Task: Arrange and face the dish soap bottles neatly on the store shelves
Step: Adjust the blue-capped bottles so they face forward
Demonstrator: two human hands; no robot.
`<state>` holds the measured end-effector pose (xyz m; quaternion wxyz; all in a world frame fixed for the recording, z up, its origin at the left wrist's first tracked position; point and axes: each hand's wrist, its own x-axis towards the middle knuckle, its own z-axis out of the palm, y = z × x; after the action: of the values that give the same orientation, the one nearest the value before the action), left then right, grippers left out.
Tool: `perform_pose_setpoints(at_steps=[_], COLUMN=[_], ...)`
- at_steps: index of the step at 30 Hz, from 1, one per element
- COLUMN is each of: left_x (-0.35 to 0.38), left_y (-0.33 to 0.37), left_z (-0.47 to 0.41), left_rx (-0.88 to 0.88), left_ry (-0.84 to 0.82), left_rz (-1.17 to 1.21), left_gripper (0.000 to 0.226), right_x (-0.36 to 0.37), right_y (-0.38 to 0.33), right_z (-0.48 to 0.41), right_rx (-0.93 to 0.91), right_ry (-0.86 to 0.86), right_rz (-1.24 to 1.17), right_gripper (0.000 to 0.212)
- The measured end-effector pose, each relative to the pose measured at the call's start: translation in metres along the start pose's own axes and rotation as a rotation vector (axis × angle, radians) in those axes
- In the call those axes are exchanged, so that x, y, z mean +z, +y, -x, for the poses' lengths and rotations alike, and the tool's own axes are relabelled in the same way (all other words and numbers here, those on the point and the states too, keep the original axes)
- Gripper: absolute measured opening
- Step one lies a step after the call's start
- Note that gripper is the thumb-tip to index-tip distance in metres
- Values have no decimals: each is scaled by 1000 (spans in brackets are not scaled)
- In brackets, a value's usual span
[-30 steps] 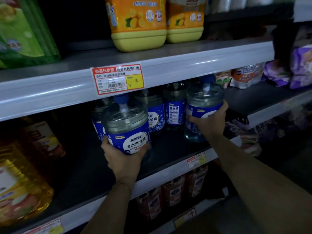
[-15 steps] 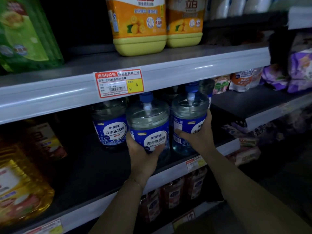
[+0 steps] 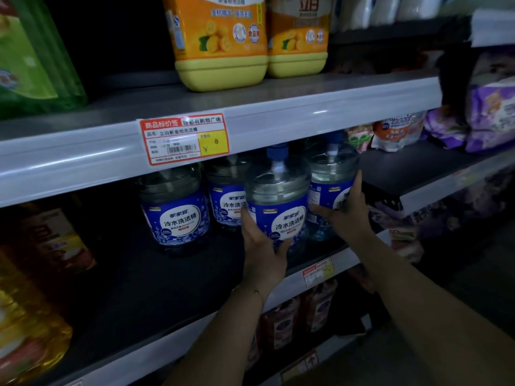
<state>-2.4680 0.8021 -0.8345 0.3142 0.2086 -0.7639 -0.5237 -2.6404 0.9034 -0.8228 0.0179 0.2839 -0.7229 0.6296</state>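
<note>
Left grip [image 3: 262,246] curls round the lower front of a clear plastic dish soap bottle [image 3: 278,196]: ribbed, barrel-shaped like a water-cooler jug, blue cap, glossy blue label reading 家家宜 冷水洗洁精, facing out. It sits at the front of the dark middle shelf [image 3: 139,288]; cannot tell if the base touches. Right grip [image 3: 348,213] wraps a second matching bottle [image 3: 331,168] just beside it on the right, label turned partly sideways. Two more matching bottles [image 3: 174,213] stand back-left, labels forward. The grey metal upper shelf edge [image 3: 306,118] carries a red-white price tag [image 3: 184,139]: 商品标价签, yellow box ¥ 8. Above stand two opaque yellow jugs [image 3: 220,43] with orange lemon-print labels; one reads 立白.
</note>
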Motion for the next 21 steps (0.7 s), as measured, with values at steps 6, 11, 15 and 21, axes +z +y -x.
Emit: perform_pose_setpoints(at_steps=[6,11,15,21], left_x=[21,25,29,24], left_y=[4,10,18,24], left_z=[-4,-5,-10,-18], left_rx=[49,26,-2,-67], left_ry=[111,40,-33,-128], left_rz=[-67,-126,-138,-147], left_gripper=[114,112,113,107], right_x=[-8,-13,-24,-28], right_y=[-4,-1,0,-24], right_z=[0,-1,-10,17], right_rx=[65,42,82,136], right_ry=[-7,25,14,84], right_rz=[-140,-53,-3,378], right_gripper=[144,139,141,84])
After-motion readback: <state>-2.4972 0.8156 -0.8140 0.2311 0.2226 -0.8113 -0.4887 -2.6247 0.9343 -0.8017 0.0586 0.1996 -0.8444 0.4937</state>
